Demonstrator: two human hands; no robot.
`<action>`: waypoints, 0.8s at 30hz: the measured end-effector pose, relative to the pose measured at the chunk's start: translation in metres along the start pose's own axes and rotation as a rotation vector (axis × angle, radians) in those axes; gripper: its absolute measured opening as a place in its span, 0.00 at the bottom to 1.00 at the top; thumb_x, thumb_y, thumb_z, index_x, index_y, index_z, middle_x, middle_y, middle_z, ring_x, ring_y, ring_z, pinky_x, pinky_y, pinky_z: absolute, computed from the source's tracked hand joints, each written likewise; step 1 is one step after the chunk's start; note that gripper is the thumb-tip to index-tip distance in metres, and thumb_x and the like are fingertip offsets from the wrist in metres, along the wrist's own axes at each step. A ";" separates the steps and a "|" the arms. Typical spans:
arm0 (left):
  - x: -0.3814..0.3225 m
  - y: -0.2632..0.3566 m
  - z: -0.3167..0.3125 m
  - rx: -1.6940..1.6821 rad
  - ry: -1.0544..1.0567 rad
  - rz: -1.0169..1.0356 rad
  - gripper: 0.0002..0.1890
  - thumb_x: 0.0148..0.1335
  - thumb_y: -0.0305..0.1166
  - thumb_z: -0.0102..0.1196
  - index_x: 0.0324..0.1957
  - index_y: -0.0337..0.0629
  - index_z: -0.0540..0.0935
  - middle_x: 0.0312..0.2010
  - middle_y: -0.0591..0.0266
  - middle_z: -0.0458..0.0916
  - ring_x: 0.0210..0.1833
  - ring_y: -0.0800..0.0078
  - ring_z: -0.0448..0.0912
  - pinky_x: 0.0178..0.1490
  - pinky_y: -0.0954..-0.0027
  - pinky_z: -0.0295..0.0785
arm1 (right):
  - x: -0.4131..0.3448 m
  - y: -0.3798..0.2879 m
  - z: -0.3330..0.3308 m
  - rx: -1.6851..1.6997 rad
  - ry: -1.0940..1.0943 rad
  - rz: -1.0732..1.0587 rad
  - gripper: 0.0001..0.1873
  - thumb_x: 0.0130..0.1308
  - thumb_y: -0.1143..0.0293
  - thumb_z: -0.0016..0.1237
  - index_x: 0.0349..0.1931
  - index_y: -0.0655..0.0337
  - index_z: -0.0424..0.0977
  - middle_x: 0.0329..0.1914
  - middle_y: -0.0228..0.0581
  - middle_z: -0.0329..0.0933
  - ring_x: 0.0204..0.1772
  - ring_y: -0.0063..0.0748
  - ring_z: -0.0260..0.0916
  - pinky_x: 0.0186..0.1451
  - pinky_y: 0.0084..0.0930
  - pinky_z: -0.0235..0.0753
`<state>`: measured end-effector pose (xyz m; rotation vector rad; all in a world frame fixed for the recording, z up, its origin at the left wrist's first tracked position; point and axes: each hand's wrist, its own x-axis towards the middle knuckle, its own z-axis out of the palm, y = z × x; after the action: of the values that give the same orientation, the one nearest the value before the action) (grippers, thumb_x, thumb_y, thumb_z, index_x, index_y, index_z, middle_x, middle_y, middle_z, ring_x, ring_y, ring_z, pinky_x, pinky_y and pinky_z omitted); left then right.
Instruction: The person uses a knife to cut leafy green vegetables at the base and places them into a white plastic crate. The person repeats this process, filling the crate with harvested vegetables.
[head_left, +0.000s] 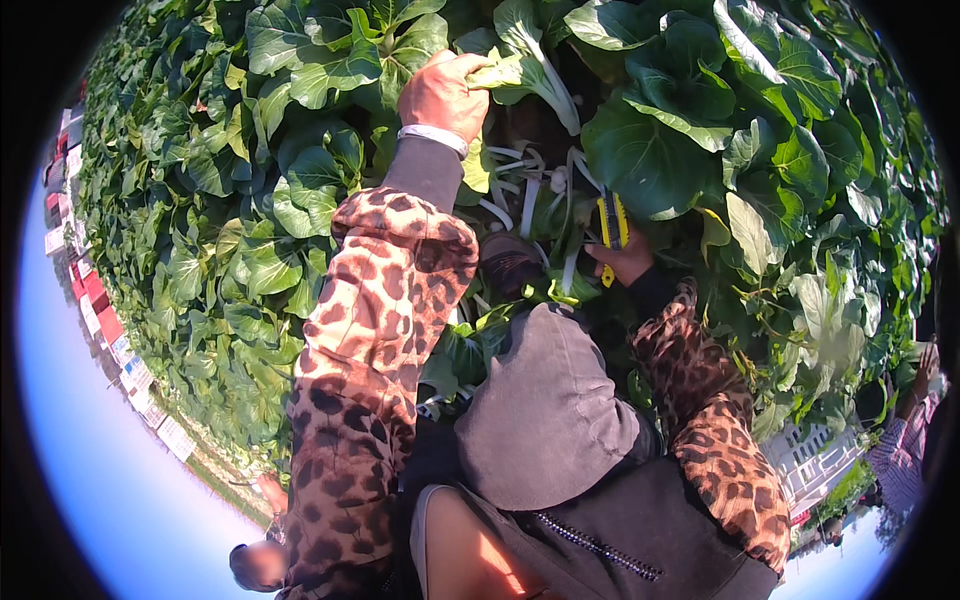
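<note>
My left hand (447, 94) is pinching a pale yellow-green leaf (498, 73) among the leafy green plants at the top of the view. Just right of it, a leafy green with a thick white stem (559, 101) leans over dark soil. A yellow-and-black utility knife (613, 225) is gripped in my right hand (628, 255), lower down on the right. Its upper end lies by a broad dark green leaf (649, 157); the blade cannot be made out. Between my hands, pale cut stalks (531, 196) and loose leaves lie on the ground.
My shoe (513, 259) stands among the stalks, below them my bent grey-trousered knee (547, 420). Dense leafy rows (225, 187) surround me on both sides. One person (259, 564) is at lower left; another person's checked sleeve (900, 454) shows at the right edge.
</note>
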<state>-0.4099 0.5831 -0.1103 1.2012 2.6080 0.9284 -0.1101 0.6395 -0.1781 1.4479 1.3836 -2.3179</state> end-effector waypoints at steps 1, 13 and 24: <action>-0.005 0.001 -0.010 -0.137 -0.024 -0.006 0.13 0.45 0.26 0.56 0.36 0.49 0.83 0.30 0.61 0.79 0.33 0.65 0.78 0.38 0.70 0.73 | -0.001 0.001 -0.002 0.075 -0.036 -0.109 0.25 0.49 0.81 0.56 0.49 0.63 0.64 0.33 0.38 0.73 0.19 0.26 0.70 0.19 0.21 0.71; -0.129 0.009 -0.078 -1.031 -0.119 -0.402 0.13 0.57 0.30 0.57 0.44 0.34 0.78 0.34 0.67 0.81 0.32 0.86 0.76 0.35 0.84 0.69 | 0.066 -0.053 0.089 0.900 -0.504 -0.293 0.30 0.54 0.79 0.52 0.58 0.48 0.61 0.56 0.47 0.68 0.23 0.20 0.68 0.31 0.20 0.72; -0.240 0.052 -0.148 0.089 -0.558 -0.190 0.31 0.40 0.18 0.56 0.53 0.44 0.73 0.46 0.54 0.75 0.50 0.57 0.73 0.52 0.64 0.69 | -0.005 -0.051 0.073 0.385 -0.375 -0.140 0.22 0.54 0.74 0.55 0.50 0.62 0.67 0.25 0.35 0.72 0.22 0.23 0.69 0.24 0.18 0.70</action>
<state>-0.2656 0.3638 0.0058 1.0213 2.2693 0.3716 -0.1814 0.6156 -0.1308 0.9252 1.0049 -2.8750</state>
